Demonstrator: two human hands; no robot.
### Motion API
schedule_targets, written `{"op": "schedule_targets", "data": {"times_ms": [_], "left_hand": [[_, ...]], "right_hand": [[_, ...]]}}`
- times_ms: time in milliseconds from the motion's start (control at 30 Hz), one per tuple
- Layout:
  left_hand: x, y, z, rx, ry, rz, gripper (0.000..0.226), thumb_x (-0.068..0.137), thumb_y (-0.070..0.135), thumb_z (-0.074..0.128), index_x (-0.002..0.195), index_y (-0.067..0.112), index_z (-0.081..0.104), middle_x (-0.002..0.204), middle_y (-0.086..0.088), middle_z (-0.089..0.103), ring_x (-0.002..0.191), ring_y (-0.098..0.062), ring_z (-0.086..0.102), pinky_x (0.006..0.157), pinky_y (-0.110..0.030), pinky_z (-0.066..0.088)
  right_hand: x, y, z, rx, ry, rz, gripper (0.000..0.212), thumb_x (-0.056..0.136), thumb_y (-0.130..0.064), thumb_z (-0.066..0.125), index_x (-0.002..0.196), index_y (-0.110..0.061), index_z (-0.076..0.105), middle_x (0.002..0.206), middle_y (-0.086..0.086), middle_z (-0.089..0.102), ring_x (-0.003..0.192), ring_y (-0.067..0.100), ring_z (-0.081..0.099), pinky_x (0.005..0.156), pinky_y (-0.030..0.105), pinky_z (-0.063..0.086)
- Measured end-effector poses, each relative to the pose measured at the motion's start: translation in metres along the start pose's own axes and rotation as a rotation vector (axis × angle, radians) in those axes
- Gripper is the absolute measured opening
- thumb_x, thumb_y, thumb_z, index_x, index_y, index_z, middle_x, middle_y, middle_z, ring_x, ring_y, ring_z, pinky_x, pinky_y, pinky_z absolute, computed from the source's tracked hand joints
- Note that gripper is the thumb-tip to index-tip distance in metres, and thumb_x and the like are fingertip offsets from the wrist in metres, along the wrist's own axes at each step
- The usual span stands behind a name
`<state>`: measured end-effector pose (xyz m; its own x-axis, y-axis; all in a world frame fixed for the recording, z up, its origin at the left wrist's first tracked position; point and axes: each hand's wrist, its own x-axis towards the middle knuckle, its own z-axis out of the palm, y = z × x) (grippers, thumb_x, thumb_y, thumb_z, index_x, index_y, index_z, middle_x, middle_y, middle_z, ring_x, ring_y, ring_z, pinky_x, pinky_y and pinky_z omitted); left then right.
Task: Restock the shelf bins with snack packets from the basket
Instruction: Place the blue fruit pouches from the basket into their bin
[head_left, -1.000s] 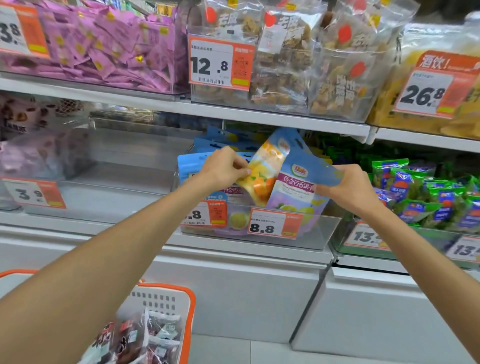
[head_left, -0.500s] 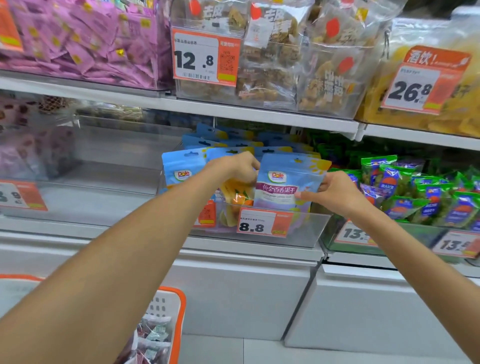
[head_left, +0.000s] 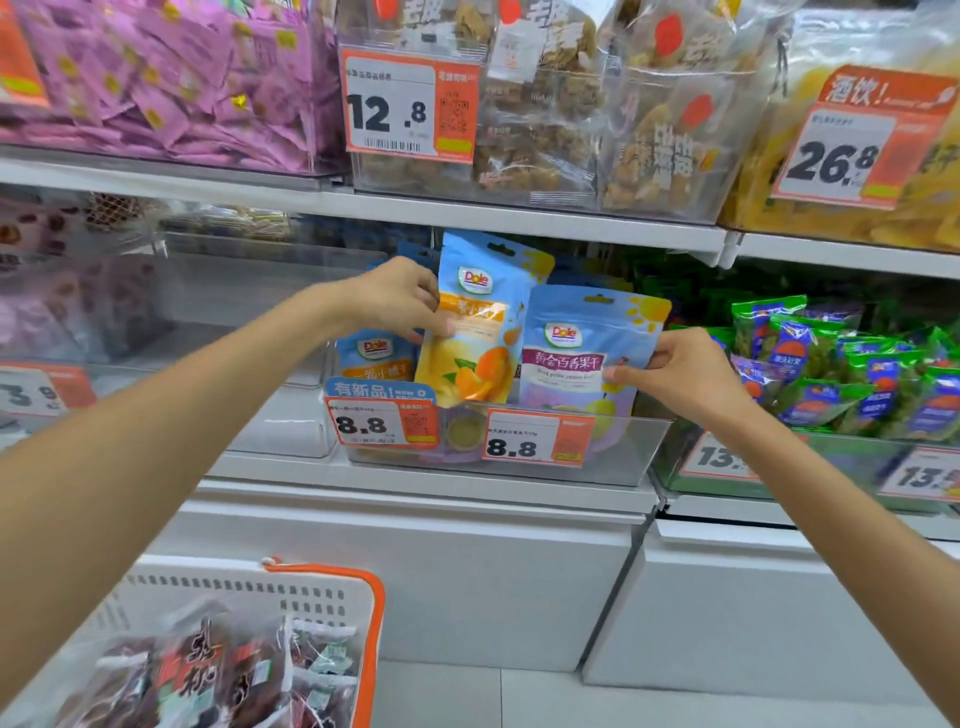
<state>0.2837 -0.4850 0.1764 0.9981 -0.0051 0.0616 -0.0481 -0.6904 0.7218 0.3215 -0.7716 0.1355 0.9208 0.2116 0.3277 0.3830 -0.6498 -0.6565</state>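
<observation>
Placement step, frame centre: left hand (head_left: 395, 301) pinches orange packet (head_left: 475, 332), right hand (head_left: 680, 371) pinches purple packet (head_left: 582, 353) — next, seat both in clear bin (head_left: 636, 452).

orange-fruit pouch (head_left: 475, 332): glossy printed plastic film, smooth, with a slight sheen
passion-fruit pouch (head_left: 582, 353): the same film – smooth, softer shine
shelf bin (head_left: 631, 457): clear hard plastic, smooth, faint reflections on its front wall
price tags (head_left: 537, 435): printed paper or card, matt, orange and white
shelf edge (head_left: 519, 221): white, smooth, looks like painted metal – cannot tell for sure
green packets (head_left: 831, 374): shiny crinkled foil-like film
pink sachets (head_left: 171, 88): thin creased film, mild gloss
clear bags above (head_left: 649, 114): transparent crinkly plastic, bright glare
basket (head_left: 322, 597): white moulded plastic, perforated, matt, with an orange rim
packets in basket (head_left: 218, 670): clear glossy wrap
</observation>
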Motion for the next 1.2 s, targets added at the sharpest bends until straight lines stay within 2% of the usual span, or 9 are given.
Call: {"op": "schedule_targets", "data": {"times_ms": [200,367,500,667,767,867,1033,1100,1200], "left_hand": [[0.007,0.007,0.006,0.224,-0.185,-0.071,0.035,0.081,0.019,0.074,0.114,0.008,0.065,0.107,-0.001,0.067,0.089,-0.012,0.065,0.063,-0.015,0.055],[0.008,0.003,0.007,0.11,-0.069,-0.041,0.028,0.081,0.011,0.073,0.107,0.003,0.069,0.096,-0.004,0.07,0.077,-0.013,0.067,0.073,-0.023,0.058],[0.005,-0.003,0.016,0.026,0.055,0.03,0.022,0.077,0.012,0.076,0.099,0.009,0.074,0.096,-0.006,0.073,0.085,-0.017,0.069,0.082,-0.03,0.057],[0.007,-0.014,0.028,0.031,0.241,0.124,0.022,0.074,0.018,0.08,0.094,0.009,0.077,0.095,-0.004,0.074,0.09,-0.017,0.067,0.085,-0.039,0.054],[0.007,-0.018,0.034,0.221,0.089,0.104,0.026,0.071,0.016,0.082,0.09,0.0,0.073,0.085,-0.009,0.07,0.077,-0.018,0.061,0.073,-0.032,0.049],[0.006,-0.018,0.033,0.354,-0.076,-0.015,0.041,0.072,0.014,0.081,0.109,0.008,0.064,0.101,-0.002,0.065,0.094,-0.02,0.059,0.084,-0.033,0.049],[0.003,-0.004,0.025,-0.006,-0.153,0.009,0.037,0.075,0.024,0.08,0.109,0.021,0.067,0.103,0.007,0.071,0.094,-0.006,0.065,0.075,-0.02,0.053],[0.004,-0.005,0.032,0.064,-0.172,0.054,0.035,0.079,0.019,0.077,0.112,0.013,0.067,0.103,-0.003,0.073,0.092,-0.011,0.067,0.08,-0.029,0.056],[0.005,-0.011,0.036,0.199,-0.143,0.093,0.019,0.082,0.013,0.073,0.092,-0.004,0.072,0.092,-0.019,0.073,0.079,-0.02,0.065,0.081,-0.038,0.053]], "right_hand": [[0.003,-0.005,0.003,-0.029,-0.233,0.116,0.024,0.072,-0.028,0.081,0.09,-0.012,0.077,0.094,0.007,0.074,0.095,0.024,0.068,0.09,0.045,0.052],[0.001,-0.003,0.01,-0.053,-0.209,0.089,0.024,0.07,-0.033,0.082,0.088,-0.017,0.077,0.088,0.005,0.075,0.089,0.02,0.069,0.084,0.044,0.055],[0.004,-0.004,0.003,0.035,-0.128,0.1,0.049,0.068,-0.034,0.083,0.092,0.007,0.071,0.096,0.025,0.07,0.096,0.04,0.064,0.086,0.054,0.051],[0.007,-0.007,-0.011,0.113,-0.065,0.07,0.024,0.074,-0.02,0.079,0.09,-0.002,0.075,0.093,0.014,0.073,0.09,0.031,0.068,0.086,0.048,0.054],[0.008,-0.001,-0.009,0.041,-0.137,0.079,0.039,0.069,-0.028,0.082,0.089,0.004,0.073,0.096,0.022,0.071,0.093,0.036,0.067,0.087,0.051,0.052],[0.003,0.005,-0.007,-0.062,-0.29,0.1,0.024,0.074,-0.019,0.08,0.093,-0.005,0.075,0.096,0.011,0.074,0.094,0.024,0.068,0.09,0.045,0.052],[0.005,-0.001,-0.006,0.029,-0.193,0.079,0.027,0.072,-0.017,0.081,0.096,-0.008,0.071,0.093,0.004,0.073,0.088,0.018,0.068,0.085,0.039,0.054],[0.008,-0.002,0.0,-0.008,-0.189,0.081,0.031,0.069,-0.016,0.083,0.095,-0.004,0.073,0.093,0.009,0.074,0.087,0.024,0.07,0.083,0.042,0.055],[0.01,0.004,0.006,-0.088,-0.13,0.072,0.05,0.063,-0.027,0.087,0.09,0.011,0.068,0.091,0.024,0.07,0.08,0.04,0.065,0.063,0.034,0.05]]}}
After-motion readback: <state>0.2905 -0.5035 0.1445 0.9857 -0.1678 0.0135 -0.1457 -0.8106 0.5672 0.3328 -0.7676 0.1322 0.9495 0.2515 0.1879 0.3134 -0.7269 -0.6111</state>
